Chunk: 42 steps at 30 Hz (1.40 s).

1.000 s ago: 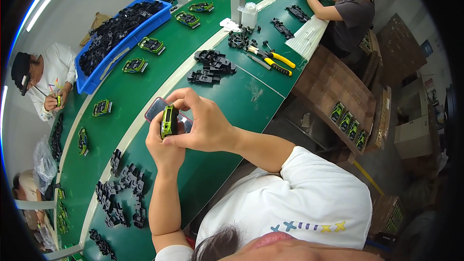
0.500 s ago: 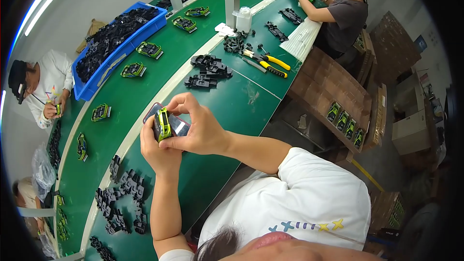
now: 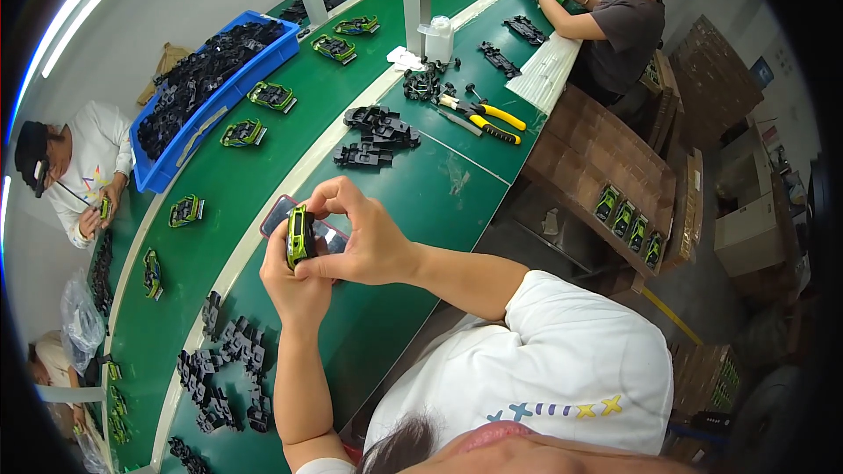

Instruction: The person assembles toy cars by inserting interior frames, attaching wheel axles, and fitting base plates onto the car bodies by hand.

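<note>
Over the green table (image 3: 430, 206), the left hand (image 3: 296, 290) curled around a green-and-black toy car (image 3: 300, 239), a red-rimmed phone (image 3: 277, 213) showing behind; the right hand (image 3: 373, 241), half curled, pinched the car's other side. Multicoloured print (image 3: 525, 410) crossed the white shirt (image 3: 527, 347).

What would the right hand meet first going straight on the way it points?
Most likely the green-and-black toy car in the left hand: the right hand points leftward at it and seems to touch it, though depth makes exact contact unclear.
</note>
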Motion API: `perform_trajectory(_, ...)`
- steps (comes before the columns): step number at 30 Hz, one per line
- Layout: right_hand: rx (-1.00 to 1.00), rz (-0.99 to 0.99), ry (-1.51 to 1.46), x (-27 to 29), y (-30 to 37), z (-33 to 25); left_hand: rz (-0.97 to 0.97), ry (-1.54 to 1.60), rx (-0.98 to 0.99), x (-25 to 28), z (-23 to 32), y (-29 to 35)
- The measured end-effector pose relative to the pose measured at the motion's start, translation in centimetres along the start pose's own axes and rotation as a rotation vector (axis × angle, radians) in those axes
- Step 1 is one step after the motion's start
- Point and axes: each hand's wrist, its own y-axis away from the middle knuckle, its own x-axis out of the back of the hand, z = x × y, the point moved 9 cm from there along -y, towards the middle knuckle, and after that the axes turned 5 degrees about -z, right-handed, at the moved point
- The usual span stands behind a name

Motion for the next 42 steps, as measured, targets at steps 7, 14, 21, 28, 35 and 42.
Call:
perform_trajectory(7, -0.046, 0.063, 0.019, -0.4, 0.4, 0.3, 0.183, -0.366, -0.282, 0.9, 1.3, 0.3)
perform_trajectory(14, -0.065, -0.017, 0.021, -0.2, 0.2, 0.8, 0.048, -0.171, -0.11, 0.4, 0.2, 0.0)
perform_trajectory(21, -0.154, -0.012, -0.098, -0.1, 0.4, 1.8, -0.032, -0.099, -0.032, -0.2, 0.0, -0.3)
perform_trajectory(28, -0.083, 0.044, -0.016, -0.4, 0.6, 1.0, 0.169, -0.375, -0.233, 0.9, 1.2, 0.3)
perform_trajectory(35, -0.099, -0.025, -0.038, -0.2, -0.2, 0.7, 0.095, -0.191, -0.162, 0.6, 0.6, -0.2)
perform_trajectory(42, -0.05, -0.054, 0.026, -0.5, -1.1, 0.7, 0.117, -0.24, -0.226, 1.5, 1.5, -0.4)
